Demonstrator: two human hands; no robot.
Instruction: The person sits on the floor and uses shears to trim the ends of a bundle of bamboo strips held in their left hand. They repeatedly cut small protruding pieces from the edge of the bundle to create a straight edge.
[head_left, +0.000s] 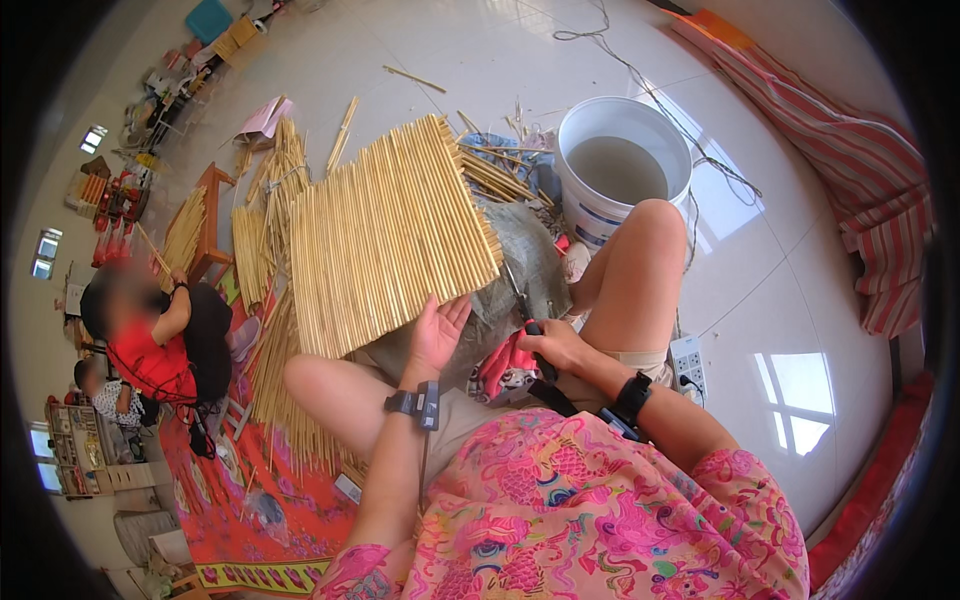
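A wide panel of yellow reed stalks (382, 232), laid side by side, slants in front of me above my knees. At its lower edge, my left hand (435, 334) lies palm up with fingers stretched out and nothing in the palm. Those fingertips meet the panel's edge; whether they bear its weight cannot be made out. My right hand (555, 346) grips black-and-red handled shears (517, 296), their blades pointing at the panel's right-hand corner, where stalk ends stick out unevenly. Under the panel is a grey-green plastic sheet (532, 247), bulging over something hidden.
A white bucket of cloudy water (622, 161) stands beyond my right knee. Loose reed bundles (281, 172) lie leftward. Cut stalks (495, 172) rest behind the panel. A power strip (688, 360) and a cord (637, 71) lie rightward. Another person (161, 330) sits left, handling reeds.
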